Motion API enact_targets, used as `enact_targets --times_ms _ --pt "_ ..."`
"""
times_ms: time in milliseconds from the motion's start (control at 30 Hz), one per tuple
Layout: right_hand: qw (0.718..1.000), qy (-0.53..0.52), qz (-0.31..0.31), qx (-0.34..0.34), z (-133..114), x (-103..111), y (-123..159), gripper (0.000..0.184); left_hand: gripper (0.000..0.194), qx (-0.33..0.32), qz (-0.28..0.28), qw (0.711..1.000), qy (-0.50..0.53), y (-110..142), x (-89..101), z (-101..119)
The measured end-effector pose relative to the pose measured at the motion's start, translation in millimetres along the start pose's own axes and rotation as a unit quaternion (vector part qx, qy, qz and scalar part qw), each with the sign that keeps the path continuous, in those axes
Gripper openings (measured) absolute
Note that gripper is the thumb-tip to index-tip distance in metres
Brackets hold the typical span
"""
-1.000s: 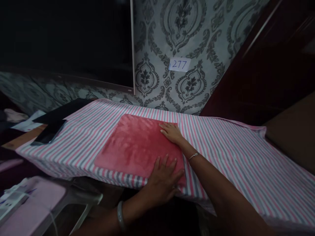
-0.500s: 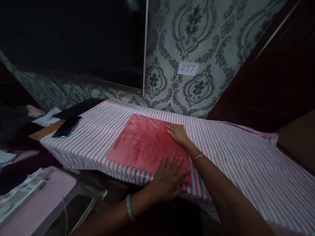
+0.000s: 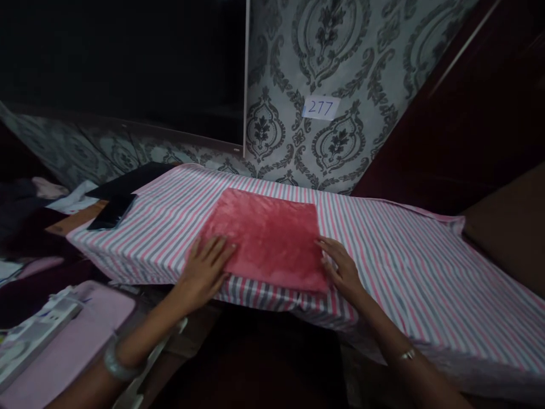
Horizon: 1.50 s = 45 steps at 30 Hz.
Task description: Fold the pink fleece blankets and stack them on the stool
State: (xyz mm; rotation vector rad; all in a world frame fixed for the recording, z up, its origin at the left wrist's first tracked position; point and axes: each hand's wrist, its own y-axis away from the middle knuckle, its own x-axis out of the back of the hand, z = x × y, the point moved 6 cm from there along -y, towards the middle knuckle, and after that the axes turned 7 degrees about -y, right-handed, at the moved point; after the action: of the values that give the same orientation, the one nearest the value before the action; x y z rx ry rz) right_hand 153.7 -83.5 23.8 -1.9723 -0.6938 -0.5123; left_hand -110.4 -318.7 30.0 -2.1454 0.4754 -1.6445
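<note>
A folded red plush cloth [image 3: 268, 237] lies flat on a pink, grey and white striped sheet [image 3: 404, 267] that covers a long board. My left hand [image 3: 207, 270] rests flat, fingers spread, at the cloth's near left corner. At the cloth's near right edge, my right hand [image 3: 343, 271] lies open on the sheet with its fingertips touching the red cloth. Neither hand grips anything.
A dark phone [image 3: 111, 211] and a black flat item [image 3: 128, 179] lie at the board's far left end. A pink stool with a white power strip [image 3: 36, 332] stands at lower left. A patterned wall with a paper label "277" [image 3: 321, 107] is behind.
Both hands have left the cloth's right side. The left hand moved to the near left corner, and the right hand drew back from the far right corner to the near right edge.
</note>
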Motion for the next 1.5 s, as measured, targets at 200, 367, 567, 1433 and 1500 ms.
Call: enact_targets --times_ms 200,367,567,1433,1500 --pt "0.992 0.064 -0.09 0.058 -35.7 -5.9 46.6 0.067 0.064 0.008 -0.079 0.997 -0.017 22.4 -17.5 -49.0" --pt "0.99 0.085 -0.1 0.058 -33.4 -13.1 48.9 0.074 0.071 -0.014 -0.078 0.997 0.002 17.8 -25.9 -57.2" --pt "0.988 0.096 -0.1 0.066 -33.1 -15.6 47.4 0.079 0.075 -0.017 -0.064 0.998 0.022 17.8 -26.2 -59.5" --pt "0.973 0.026 0.222 -0.056 -51.7 156.8 -154.4 0.031 0.043 0.127 0.143 0.954 0.232 -178.9 171.4 -116.9" --pt "0.976 -0.049 0.195 -0.083 -53.9 170.3 -164.5 0.03 0.046 0.138 0.123 0.936 0.3 -190.5 181.2 -124.8"
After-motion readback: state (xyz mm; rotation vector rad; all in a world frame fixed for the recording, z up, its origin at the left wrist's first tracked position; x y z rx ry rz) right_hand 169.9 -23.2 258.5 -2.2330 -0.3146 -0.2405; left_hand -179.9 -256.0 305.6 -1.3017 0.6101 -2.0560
